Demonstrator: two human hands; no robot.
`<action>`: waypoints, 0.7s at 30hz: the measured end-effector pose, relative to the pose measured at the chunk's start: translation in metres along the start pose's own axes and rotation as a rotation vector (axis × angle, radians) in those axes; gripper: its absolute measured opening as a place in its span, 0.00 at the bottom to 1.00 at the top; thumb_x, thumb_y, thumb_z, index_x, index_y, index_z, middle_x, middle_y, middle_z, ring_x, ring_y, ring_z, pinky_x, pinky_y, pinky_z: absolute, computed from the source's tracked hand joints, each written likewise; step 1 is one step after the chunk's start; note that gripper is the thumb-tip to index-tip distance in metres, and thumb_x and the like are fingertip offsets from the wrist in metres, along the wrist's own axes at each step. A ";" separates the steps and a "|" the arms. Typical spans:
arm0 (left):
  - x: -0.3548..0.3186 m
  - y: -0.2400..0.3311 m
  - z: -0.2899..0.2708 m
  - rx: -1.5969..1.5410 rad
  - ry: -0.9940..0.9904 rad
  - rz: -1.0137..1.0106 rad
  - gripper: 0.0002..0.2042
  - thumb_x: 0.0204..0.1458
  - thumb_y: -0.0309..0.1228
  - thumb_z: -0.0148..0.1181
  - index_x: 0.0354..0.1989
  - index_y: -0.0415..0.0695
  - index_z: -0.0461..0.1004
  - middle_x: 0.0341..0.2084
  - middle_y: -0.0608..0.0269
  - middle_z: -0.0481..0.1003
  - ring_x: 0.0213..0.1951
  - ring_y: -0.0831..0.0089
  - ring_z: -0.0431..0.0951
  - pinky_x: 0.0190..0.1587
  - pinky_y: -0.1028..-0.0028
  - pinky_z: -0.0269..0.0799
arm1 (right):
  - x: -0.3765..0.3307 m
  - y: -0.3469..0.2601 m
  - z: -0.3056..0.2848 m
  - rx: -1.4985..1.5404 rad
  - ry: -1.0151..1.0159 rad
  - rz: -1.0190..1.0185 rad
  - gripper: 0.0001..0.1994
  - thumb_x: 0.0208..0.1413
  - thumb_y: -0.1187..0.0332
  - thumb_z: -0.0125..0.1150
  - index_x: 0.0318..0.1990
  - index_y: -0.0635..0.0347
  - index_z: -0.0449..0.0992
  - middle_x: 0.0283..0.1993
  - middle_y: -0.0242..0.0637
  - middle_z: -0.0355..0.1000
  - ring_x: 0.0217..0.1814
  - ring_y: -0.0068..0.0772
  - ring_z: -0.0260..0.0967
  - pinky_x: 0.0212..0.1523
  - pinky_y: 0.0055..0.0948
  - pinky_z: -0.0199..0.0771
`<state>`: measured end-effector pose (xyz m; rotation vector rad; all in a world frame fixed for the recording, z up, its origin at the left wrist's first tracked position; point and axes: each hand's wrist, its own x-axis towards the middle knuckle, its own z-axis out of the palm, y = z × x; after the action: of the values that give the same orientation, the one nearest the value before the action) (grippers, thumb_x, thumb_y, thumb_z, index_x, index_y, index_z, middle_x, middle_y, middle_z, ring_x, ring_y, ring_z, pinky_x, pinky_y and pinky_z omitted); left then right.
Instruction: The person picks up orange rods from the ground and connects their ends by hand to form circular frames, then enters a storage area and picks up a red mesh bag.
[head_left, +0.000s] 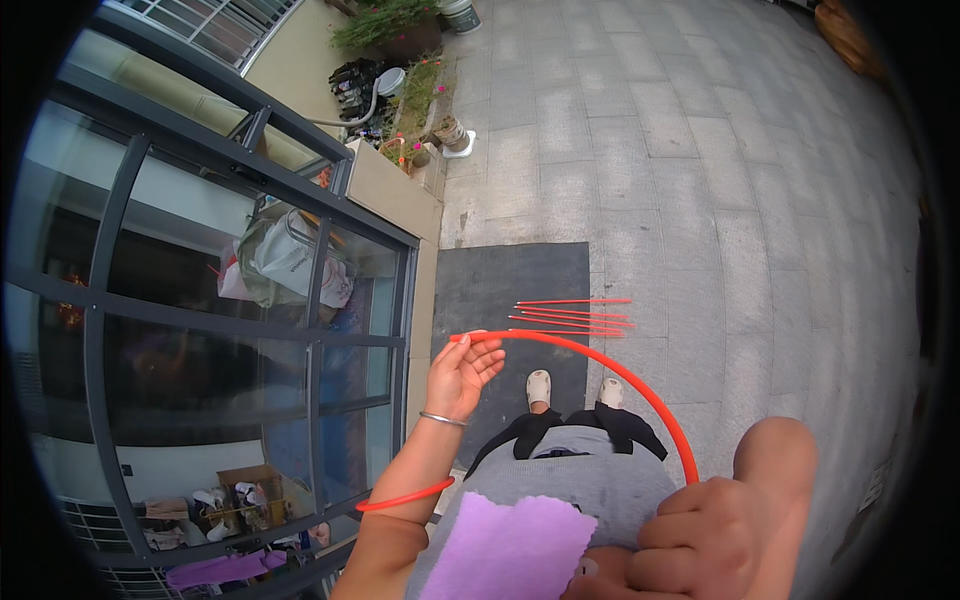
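A bendy red tube (640, 383) arches across in front of my body. Its far left end is pinched between the thumb and fingers of my left hand (465, 372), whose other fingers are loosely curled. My right hand (695, 540), in a fist close to the camera at lower right, grips the tube's near end. Another curved red piece (405, 496) crosses my left forearm below a silver bangle (443, 419); whether it joins the tube cannot be seen. A ragged-edged purple piece (525, 545) lies before my grey top.
Several thin red rods (575, 318) lie side by side across a dark mat (510, 275) and grey paving (700, 200). A glass-paned, dark-framed door (210, 330) stands at left. Flowerpots (452, 132) and plants line the wall ahead. My feet in pale clogs (539, 388) are below.
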<state>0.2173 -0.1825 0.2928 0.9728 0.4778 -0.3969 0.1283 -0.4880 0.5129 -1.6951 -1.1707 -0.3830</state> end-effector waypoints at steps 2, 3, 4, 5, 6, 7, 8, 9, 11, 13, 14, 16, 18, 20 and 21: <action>-0.005 0.000 -0.002 -0.029 0.036 0.002 0.12 0.61 0.35 0.46 0.43 0.39 0.70 0.33 0.51 0.76 0.34 0.63 0.78 0.40 0.64 0.75 | 0.005 -0.001 0.004 -0.013 -0.018 0.047 0.09 0.37 0.72 0.59 0.29 0.65 0.75 0.16 0.26 0.59 0.13 0.20 0.54 0.12 0.22 0.49; -0.005 -0.001 -0.006 -0.053 0.038 -0.002 0.12 0.60 0.36 0.46 0.42 0.39 0.70 0.32 0.52 0.76 0.34 0.64 0.77 0.40 0.65 0.75 | 0.006 -0.001 0.006 -0.016 -0.031 0.052 0.09 0.37 0.72 0.59 0.29 0.64 0.75 0.16 0.26 0.58 0.13 0.20 0.54 0.12 0.23 0.49; -0.005 -0.002 -0.009 -0.074 0.038 0.001 0.12 0.60 0.36 0.47 0.42 0.40 0.71 0.31 0.54 0.76 0.33 0.65 0.77 0.39 0.65 0.75 | 0.007 0.000 0.006 -0.020 -0.042 0.049 0.09 0.36 0.72 0.60 0.29 0.64 0.75 0.16 0.26 0.58 0.13 0.20 0.54 0.12 0.23 0.50; -0.005 -0.002 -0.012 -0.096 0.039 0.005 0.12 0.60 0.36 0.47 0.41 0.40 0.71 0.30 0.55 0.76 0.32 0.66 0.77 0.38 0.66 0.74 | 0.008 -0.001 0.006 -0.023 -0.053 0.047 0.09 0.36 0.72 0.60 0.29 0.63 0.75 0.16 0.25 0.58 0.13 0.20 0.54 0.12 0.23 0.50; -0.006 -0.003 -0.013 -0.102 0.033 0.003 0.13 0.60 0.37 0.47 0.41 0.41 0.72 0.30 0.56 0.77 0.31 0.67 0.77 0.38 0.66 0.74 | 0.009 -0.002 0.007 -0.012 -0.053 0.061 0.09 0.35 0.72 0.60 0.29 0.63 0.75 0.16 0.26 0.59 0.13 0.20 0.54 0.12 0.23 0.50; -0.005 -0.003 -0.014 -0.105 0.021 0.002 0.13 0.60 0.38 0.48 0.40 0.41 0.72 0.29 0.57 0.77 0.31 0.67 0.76 0.38 0.66 0.73 | 0.009 -0.003 0.009 -0.006 -0.049 0.074 0.09 0.35 0.72 0.60 0.29 0.63 0.75 0.16 0.26 0.59 0.13 0.20 0.54 0.13 0.23 0.51; -0.004 -0.003 -0.014 -0.107 0.010 0.000 0.13 0.60 0.38 0.48 0.40 0.42 0.73 0.29 0.58 0.77 0.31 0.68 0.76 0.37 0.66 0.73 | 0.010 -0.005 0.012 -0.001 -0.046 0.089 0.09 0.34 0.72 0.60 0.29 0.63 0.75 0.16 0.26 0.59 0.13 0.21 0.55 0.13 0.24 0.52; -0.002 -0.003 -0.015 -0.122 0.001 0.000 0.13 0.59 0.38 0.48 0.39 0.42 0.73 0.29 0.58 0.77 0.31 0.68 0.76 0.37 0.66 0.73 | 0.011 -0.008 0.014 -0.027 -0.048 0.101 0.10 0.34 0.72 0.60 0.29 0.62 0.75 0.16 0.26 0.59 0.13 0.21 0.55 0.13 0.24 0.52; -0.004 -0.003 -0.018 -0.148 -0.002 0.003 0.12 0.59 0.38 0.49 0.39 0.43 0.73 0.28 0.59 0.77 0.30 0.68 0.76 0.37 0.66 0.73 | 0.014 -0.013 0.017 -0.066 -0.047 0.123 0.11 0.33 0.71 0.61 0.29 0.62 0.75 0.16 0.27 0.60 0.14 0.22 0.56 0.14 0.24 0.54; -0.005 -0.001 -0.016 -0.140 0.016 0.022 0.10 0.59 0.36 0.49 0.37 0.44 0.72 0.27 0.59 0.76 0.29 0.68 0.76 0.36 0.66 0.73 | 0.027 -0.022 0.015 -0.227 -0.077 0.247 0.09 0.34 0.71 0.64 0.28 0.55 0.77 0.14 0.24 0.54 0.14 0.20 0.55 0.21 0.26 0.56; -0.006 -0.001 -0.016 -0.143 0.019 0.029 0.10 0.59 0.36 0.49 0.37 0.43 0.72 0.27 0.58 0.76 0.29 0.68 0.75 0.35 0.67 0.74 | 0.027 -0.020 0.015 -0.225 -0.098 0.240 0.09 0.34 0.71 0.64 0.28 0.55 0.77 0.15 0.24 0.54 0.15 0.20 0.55 0.21 0.26 0.56; -0.005 0.000 -0.017 -0.142 0.011 0.028 0.09 0.58 0.35 0.48 0.36 0.44 0.71 0.27 0.58 0.76 0.29 0.68 0.75 0.35 0.67 0.74 | 0.024 -0.013 0.015 -0.132 -0.140 0.156 0.11 0.32 0.71 0.62 0.29 0.58 0.76 0.16 0.26 0.58 0.15 0.22 0.57 0.18 0.26 0.56; -0.003 0.000 -0.015 -0.133 -0.008 0.013 0.09 0.58 0.35 0.48 0.35 0.45 0.71 0.28 0.58 0.77 0.30 0.66 0.76 0.36 0.65 0.73 | 0.017 -0.011 0.016 -0.050 -0.140 0.070 0.13 0.31 0.71 0.60 0.30 0.61 0.75 0.17 0.28 0.62 0.15 0.24 0.58 0.15 0.25 0.56; -0.004 -0.002 -0.012 -0.131 0.003 0.013 0.09 0.59 0.35 0.48 0.35 0.45 0.71 0.27 0.58 0.76 0.29 0.67 0.76 0.36 0.65 0.73 | 0.014 -0.010 0.017 -0.051 -0.108 0.056 0.13 0.31 0.71 0.60 0.31 0.61 0.75 0.18 0.29 0.63 0.16 0.24 0.59 0.15 0.25 0.56; -0.005 -0.001 -0.011 -0.129 0.009 0.014 0.09 0.59 0.35 0.47 0.35 0.45 0.71 0.27 0.58 0.76 0.29 0.67 0.75 0.36 0.65 0.73 | 0.012 -0.009 0.016 -0.037 -0.094 0.042 0.12 0.32 0.71 0.60 0.31 0.61 0.75 0.18 0.29 0.63 0.16 0.24 0.59 0.15 0.25 0.56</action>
<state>0.2102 -0.1729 0.2890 0.8529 0.4987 -0.3450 0.1224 -0.4680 0.5188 -1.7833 -1.2005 -0.3043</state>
